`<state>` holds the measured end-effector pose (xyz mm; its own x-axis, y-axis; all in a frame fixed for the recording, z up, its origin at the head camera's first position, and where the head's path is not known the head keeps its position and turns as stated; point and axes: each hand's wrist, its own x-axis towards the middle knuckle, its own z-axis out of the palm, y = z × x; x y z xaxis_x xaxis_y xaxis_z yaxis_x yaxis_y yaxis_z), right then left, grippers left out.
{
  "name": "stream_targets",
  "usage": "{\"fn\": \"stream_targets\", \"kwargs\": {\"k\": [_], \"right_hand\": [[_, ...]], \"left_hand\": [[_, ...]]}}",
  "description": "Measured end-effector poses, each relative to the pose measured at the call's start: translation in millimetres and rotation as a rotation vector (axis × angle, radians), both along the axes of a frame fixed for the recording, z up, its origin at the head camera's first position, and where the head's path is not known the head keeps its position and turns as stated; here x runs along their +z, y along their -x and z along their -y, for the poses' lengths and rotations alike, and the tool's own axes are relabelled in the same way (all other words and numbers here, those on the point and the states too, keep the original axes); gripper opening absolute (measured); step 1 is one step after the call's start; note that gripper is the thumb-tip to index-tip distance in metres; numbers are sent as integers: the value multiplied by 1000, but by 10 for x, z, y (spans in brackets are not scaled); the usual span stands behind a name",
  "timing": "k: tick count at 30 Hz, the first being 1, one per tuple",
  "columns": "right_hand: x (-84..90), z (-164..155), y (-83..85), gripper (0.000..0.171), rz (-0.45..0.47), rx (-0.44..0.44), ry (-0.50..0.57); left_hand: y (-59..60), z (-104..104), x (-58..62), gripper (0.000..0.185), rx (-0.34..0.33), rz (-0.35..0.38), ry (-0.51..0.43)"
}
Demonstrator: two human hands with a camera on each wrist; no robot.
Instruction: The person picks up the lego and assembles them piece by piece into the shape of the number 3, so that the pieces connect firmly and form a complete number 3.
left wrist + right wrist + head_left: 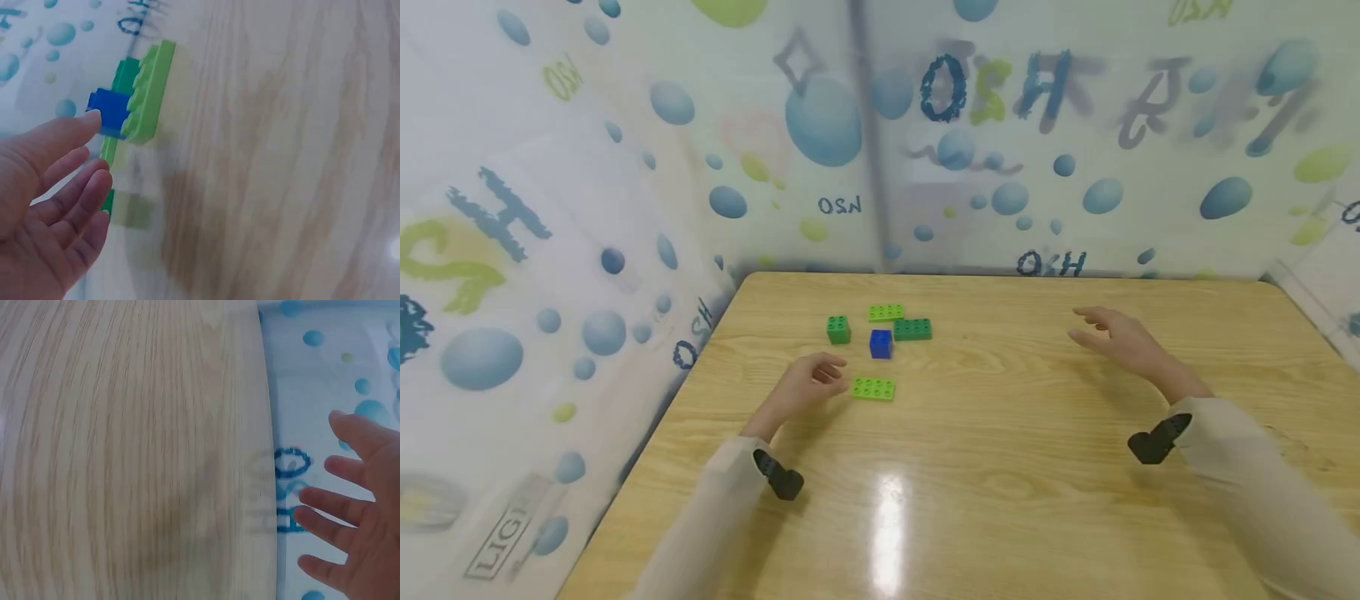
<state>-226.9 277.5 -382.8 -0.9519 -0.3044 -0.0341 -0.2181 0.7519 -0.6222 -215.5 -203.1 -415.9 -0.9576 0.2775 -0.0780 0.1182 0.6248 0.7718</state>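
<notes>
My left hand (807,383) hovers over the table just left of a lime-green toy brick (873,389), its fingers loosely bent and nothing between them. Beyond that brick sit a small blue brick (881,344), a green square brick (838,329), a dark green long brick (912,329) and a second lime-green brick (886,312). In the left wrist view, the thumb (92,120) overlaps the blue brick (111,112), with the near lime brick (152,94) to its right. Far to the right, my right hand (1116,337) is held above bare wood, fingers spread and holding nothing.
The light wooden table (1000,467) ends at a back wall covered by a printed curtain (955,217) with blue bubbles. Another printed sheet (550,350) hangs along the left side. A black wrist camera (781,477) is strapped to each sleeve.
</notes>
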Motion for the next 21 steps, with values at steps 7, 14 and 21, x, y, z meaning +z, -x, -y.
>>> {"fn": "stream_targets", "kwargs": {"k": [7, 14, 21], "right_hand": [[-51, 381, 138, 53, 21, 114, 55], [-95, 815, 306, 50, 39, 194, 87], [-70, 1248, 431, 47, 69, 268, 111]], "left_hand": [[-30, -150, -90, 46, -39, 54, -11], [-37, -202, -118, 45, -6, 80, 3], [-32, -227, -133, 39, -12, 46, 13]]}}
